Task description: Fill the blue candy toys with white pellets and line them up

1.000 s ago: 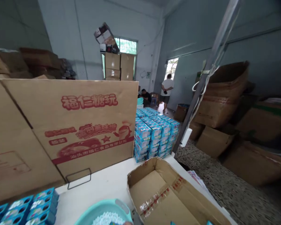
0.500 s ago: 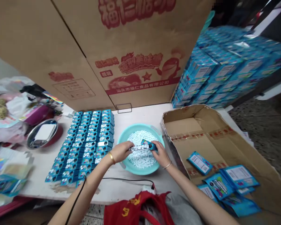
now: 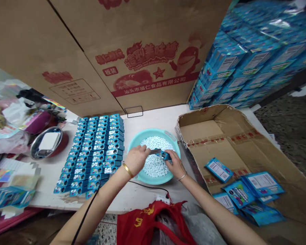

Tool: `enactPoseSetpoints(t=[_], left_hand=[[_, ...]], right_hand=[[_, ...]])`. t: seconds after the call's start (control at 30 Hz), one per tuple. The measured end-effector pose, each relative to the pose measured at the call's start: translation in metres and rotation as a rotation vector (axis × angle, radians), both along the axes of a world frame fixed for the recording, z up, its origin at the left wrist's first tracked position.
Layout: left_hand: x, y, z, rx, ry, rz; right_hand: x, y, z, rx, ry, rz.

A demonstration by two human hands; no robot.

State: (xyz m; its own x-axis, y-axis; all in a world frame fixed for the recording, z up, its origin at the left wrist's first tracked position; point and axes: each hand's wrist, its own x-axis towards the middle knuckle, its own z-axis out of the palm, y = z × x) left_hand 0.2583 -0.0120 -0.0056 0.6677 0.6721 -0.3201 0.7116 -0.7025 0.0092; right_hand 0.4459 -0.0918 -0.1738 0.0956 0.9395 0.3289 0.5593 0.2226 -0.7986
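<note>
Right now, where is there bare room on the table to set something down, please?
Bare table shows between the basin and upright carton, and in front of the cord. The dispenser rows, left hand and right hand crowd the middle.

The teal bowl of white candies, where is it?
In the head view, the teal bowl sits mid-table, between blue candy packs and the open cardboard box.

plastic basin [image 3: 150,133] sitting on table [image 3: 155,119] | candy tablets [image 3: 154,163] lying in basin | candy cases [image 3: 91,153] lying left in rows | open carton [image 3: 201,126] lying right | stacked boxes [image 3: 244,64] standing behind
</note>
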Motion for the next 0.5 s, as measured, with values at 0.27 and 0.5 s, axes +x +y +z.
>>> enactPoseSetpoints(t=[0.27,0.5], left_hand=[[-0.018,0.028,-0.137,-0.177,-0.043,0.258],[0.014,-0.015,-0.175,-0.425,-0.209,0.137]], right_hand=[[0.012,0.007,0.009,-0.084,0.128,-0.126],[0.019,0.012,0.022,-0.131,0.158,-0.189]])
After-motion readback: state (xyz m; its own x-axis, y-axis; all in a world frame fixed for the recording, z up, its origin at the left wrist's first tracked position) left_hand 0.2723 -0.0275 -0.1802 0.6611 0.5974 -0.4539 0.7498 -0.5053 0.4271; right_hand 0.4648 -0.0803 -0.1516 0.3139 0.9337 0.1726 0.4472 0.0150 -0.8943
